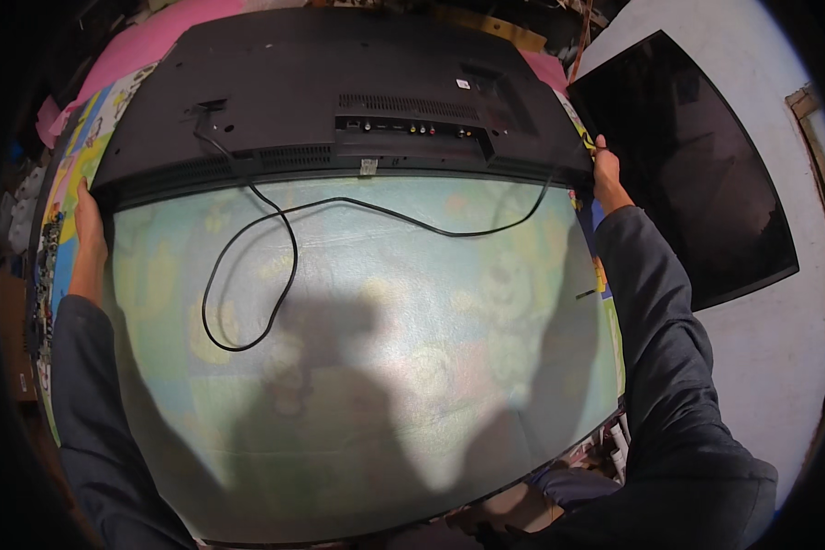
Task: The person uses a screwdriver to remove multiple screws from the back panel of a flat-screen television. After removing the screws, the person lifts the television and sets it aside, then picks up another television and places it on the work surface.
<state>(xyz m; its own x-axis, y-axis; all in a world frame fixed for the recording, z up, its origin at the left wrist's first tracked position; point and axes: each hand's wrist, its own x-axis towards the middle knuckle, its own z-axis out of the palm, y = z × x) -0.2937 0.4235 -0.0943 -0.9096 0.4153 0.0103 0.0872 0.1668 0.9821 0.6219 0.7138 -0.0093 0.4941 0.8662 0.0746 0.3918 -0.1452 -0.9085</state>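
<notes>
A wide black television point(275, 82) lies with its back toward me, showing vents and a row of sockets. My left hand point(90, 234) grips its left edge, thumb along the side and other fingers hidden. At the right edge my right hand point(607, 172) is closed on the set; a small yellow-and-black bit shows by its fingertips. From a slot in the back runs a black power cord point(339, 199), looping over a translucent pale green sheet point(449, 367) and rising toward my right hand. Where the cord ends I cannot tell.
A dark glossy screen panel point(697, 174) rests on a whitish surface point(752, 367) to the right. Colourful patterned cloth point(75, 197) shows at the left, near a circuit board point(46, 275). Pink material point(147, 41) lies at the back left.
</notes>
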